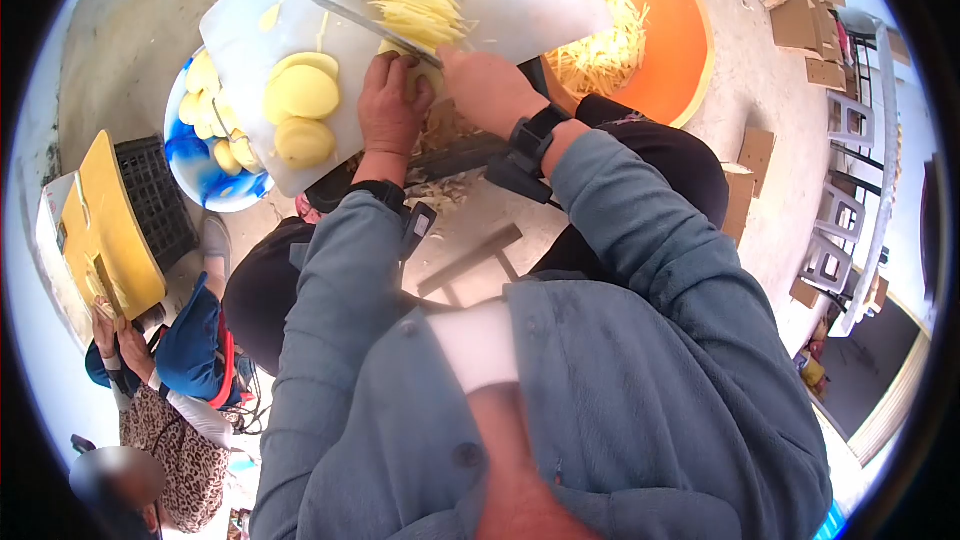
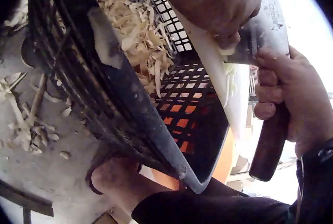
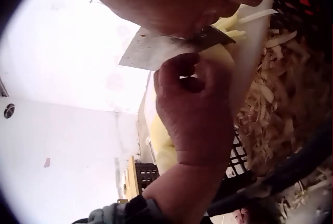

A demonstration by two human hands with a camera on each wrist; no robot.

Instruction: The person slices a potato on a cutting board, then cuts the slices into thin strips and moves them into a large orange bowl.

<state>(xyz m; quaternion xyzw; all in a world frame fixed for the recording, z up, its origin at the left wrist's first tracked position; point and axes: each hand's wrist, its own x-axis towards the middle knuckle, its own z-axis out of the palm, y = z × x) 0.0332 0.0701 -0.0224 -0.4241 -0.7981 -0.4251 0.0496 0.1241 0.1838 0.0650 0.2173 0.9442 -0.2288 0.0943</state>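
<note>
Plainly, left hand (image 1: 390,112) curls over potato (image 3: 219,55) and right hand (image 1: 492,90) grips knife (image 1: 348,15).

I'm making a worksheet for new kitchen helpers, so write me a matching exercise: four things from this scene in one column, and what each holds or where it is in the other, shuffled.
Column one
1. knife
2. orange tub
3. black crate
4. blue-and-white basin

Column two
A. holds curly peelings
B. holds larger yellow pieces, left of the cutting board
C. gripped in the right hand
D. holds a heap of thin yellow strips

Right pairs: 1-C, 2-D, 3-A, 4-B
</note>
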